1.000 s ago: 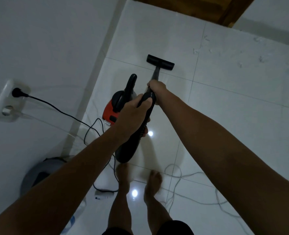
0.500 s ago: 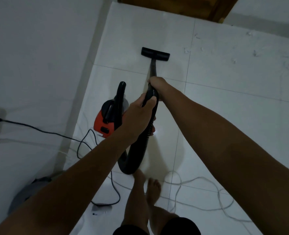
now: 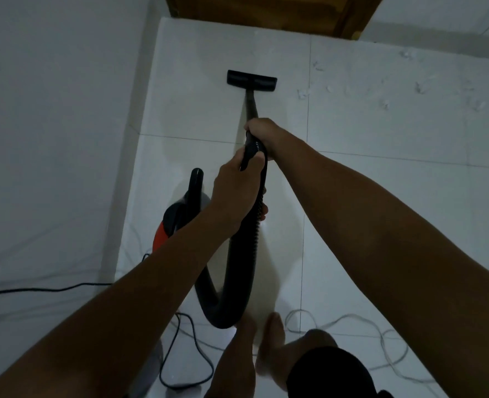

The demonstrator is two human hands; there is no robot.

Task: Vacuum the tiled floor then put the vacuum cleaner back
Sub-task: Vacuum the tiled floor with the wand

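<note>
A black floor nozzle [image 3: 251, 81] lies flat on the white tiled floor [image 3: 381, 196], near the wall at the far end. Its thin black wand [image 3: 251, 106] runs back to my right hand [image 3: 262, 133], which grips the wand's upper end. Just behind it my left hand [image 3: 234, 191] is closed around the ribbed black hose [image 3: 244, 254], which loops down to the floor by my bare feet. The red and black vacuum body [image 3: 177, 219] stands on the floor to the left, partly hidden by my left forearm.
Small white scraps [image 3: 386, 104] are scattered on the tiles to the right of the nozzle. A black power cord [image 3: 185, 349] and a white cable [image 3: 381, 331] lie looped around my feet. A white wall [image 3: 59, 124] runs along the left; a wooden door frame [image 3: 266, 12] stands ahead.
The nozzle has slid forward toward the door and the wall, both hands moving with it. My view has shifted forward, so the wall socket has left the frame.
</note>
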